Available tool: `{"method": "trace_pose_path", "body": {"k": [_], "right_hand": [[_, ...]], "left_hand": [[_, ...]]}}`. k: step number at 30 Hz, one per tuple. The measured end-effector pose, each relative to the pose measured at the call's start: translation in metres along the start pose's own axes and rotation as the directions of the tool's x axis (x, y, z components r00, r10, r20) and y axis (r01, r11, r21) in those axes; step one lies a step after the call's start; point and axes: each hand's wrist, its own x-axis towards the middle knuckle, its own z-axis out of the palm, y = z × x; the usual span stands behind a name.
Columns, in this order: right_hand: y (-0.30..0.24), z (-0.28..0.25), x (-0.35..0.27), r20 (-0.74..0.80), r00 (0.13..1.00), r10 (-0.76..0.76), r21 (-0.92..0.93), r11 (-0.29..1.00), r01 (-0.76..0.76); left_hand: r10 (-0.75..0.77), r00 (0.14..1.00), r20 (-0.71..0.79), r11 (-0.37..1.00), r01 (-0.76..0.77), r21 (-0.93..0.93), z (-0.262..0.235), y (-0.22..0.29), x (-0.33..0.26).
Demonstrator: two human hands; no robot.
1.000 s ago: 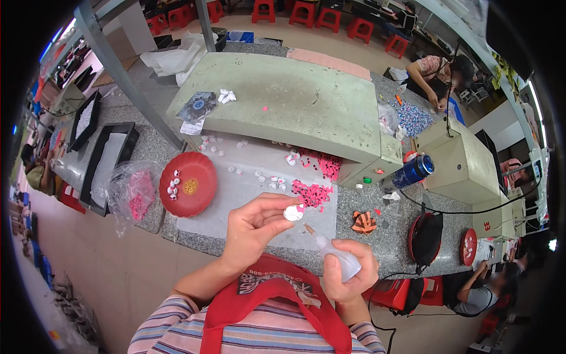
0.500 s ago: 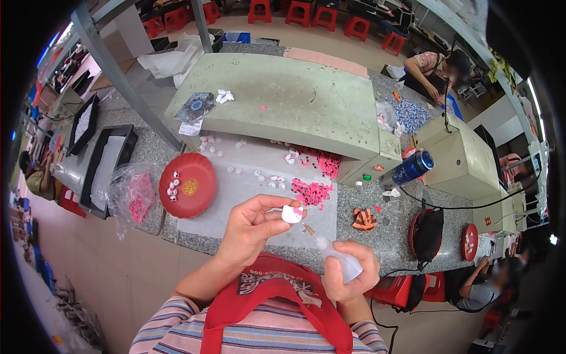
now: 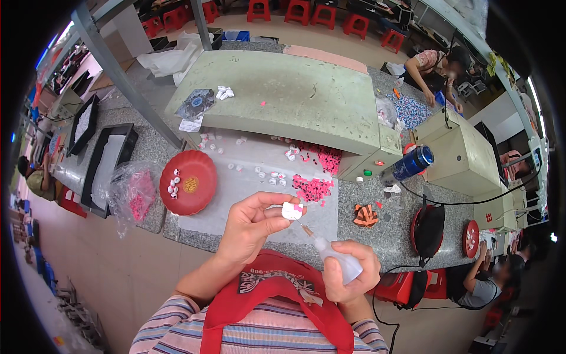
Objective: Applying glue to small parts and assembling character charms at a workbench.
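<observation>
Between the thumb and fingers of my left hand (image 3: 250,227) is a small white cat-head figurine (image 3: 291,211) with a pink bow. My right hand (image 3: 352,271) grips a translucent squeeze bottle (image 3: 342,260), its thin needle tip pointing up and left, close below the figurine. Whether the tip touches it I cannot tell. Beyond my hands, a white paper sheet (image 3: 206,224) carries a heap of small pink and black pieces (image 3: 312,189) and several more white figurines (image 3: 275,179). To the left, a red scalloped plate (image 3: 203,162) holds several white pieces.
A pale green metal box-like cover (image 3: 277,88) stands over the back of the sheet. Right of it lie a blue bottle (image 3: 410,165) and an orange-and-black striped object (image 3: 365,216). A plastic bag of pink pieces (image 3: 138,203) rests left of the plate. Co-workers sit at the right.
My left hand has turned the figurine slightly, so its face and bow show more. The right hand with the bottle has barely moved. The far co-worker's arms have shifted.
</observation>
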Motion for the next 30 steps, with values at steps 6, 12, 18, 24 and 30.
{"method": "trace_pose_path", "body": {"k": [6, 12, 18, 24, 30], "right_hand": [[-0.001, 0.002, 0.001, 0.003, 0.999, 0.032, -0.033, 0.999, -0.032], [0.003, 0.003, 0.004, 0.006, 1.000, 0.025, 0.008, 1.000, -0.025], [0.063, -0.004, -0.016, 0.011, 0.811, 0.586, 0.378, 0.748, -0.546], [0.246, 0.019, -0.081, 0.030, 0.443, 0.896, 0.356, 0.404, -0.843], [0.350, 0.061, -0.111, -0.127, 0.608, 0.784, -0.529, 0.465, -0.710]], "left_hand": [[0.002, 1.000, 0.013, 1.000, -0.002, 0.015, -0.001, 0.000, 0.000], [-0.009, 1.000, -0.013, 1.000, 0.009, 0.024, -0.003, -0.001, 0.003], [-0.047, 0.996, -0.080, 0.998, 0.051, 0.048, -0.016, -0.019, 0.016], [-0.187, 0.974, -0.129, 0.979, 0.195, 0.057, -0.032, -0.053, 0.032], [-0.291, 0.946, -0.143, 0.949, 0.304, 0.083, -0.031, -0.067, 0.045]]}}
